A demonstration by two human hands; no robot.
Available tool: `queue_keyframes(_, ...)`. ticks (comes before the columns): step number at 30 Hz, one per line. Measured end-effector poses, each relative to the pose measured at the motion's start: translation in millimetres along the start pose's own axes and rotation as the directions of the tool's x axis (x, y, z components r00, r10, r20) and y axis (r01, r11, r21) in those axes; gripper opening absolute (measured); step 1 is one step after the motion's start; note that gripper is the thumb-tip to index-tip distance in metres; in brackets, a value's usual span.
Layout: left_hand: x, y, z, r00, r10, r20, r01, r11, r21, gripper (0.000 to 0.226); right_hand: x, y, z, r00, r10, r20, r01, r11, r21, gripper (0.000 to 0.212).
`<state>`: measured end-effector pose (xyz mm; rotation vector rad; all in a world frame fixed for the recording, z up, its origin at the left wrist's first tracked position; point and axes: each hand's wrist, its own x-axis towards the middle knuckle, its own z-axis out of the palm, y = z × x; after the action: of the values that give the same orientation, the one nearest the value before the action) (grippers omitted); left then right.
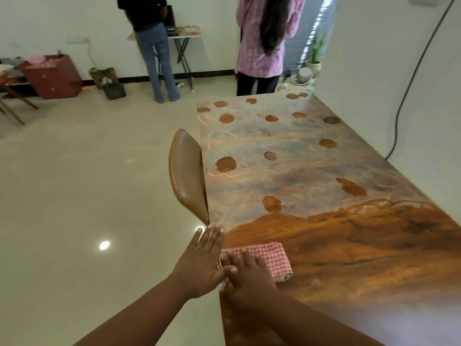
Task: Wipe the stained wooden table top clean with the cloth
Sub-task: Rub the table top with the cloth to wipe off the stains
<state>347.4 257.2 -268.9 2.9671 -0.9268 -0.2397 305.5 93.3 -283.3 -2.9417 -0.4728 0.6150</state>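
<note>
Fingers of right hand lie spread & fairly straight on top of the red-checked cloth, pressing it flat; nothing pinched. Cloth sits folded on the wooden table top at its near left edge, extending right of the fingertips. Left hand just left of cloth, fingers straight & together, held over table edge, thumb touching right hand; holds nothing. Brown stains on table beyond cloth. Brown chair back against table's left edge.
</note>
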Motion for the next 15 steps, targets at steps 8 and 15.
queue_keyframes(8,28,-49,-9,0.971,0.239,-0.024,-0.238,0.971,0.037,0.103,-51,-36,11,0.981,0.173,-0.088,-0.178,0.983,-0.048,0.050)
queue_keyframes(15,30,-74,-19,0.970,0.242,-0.034,-0.237,0.966,0.101,0.101,38,-49,-14,0.904,0.420,-0.077,-0.410,0.904,0.122,0.060)
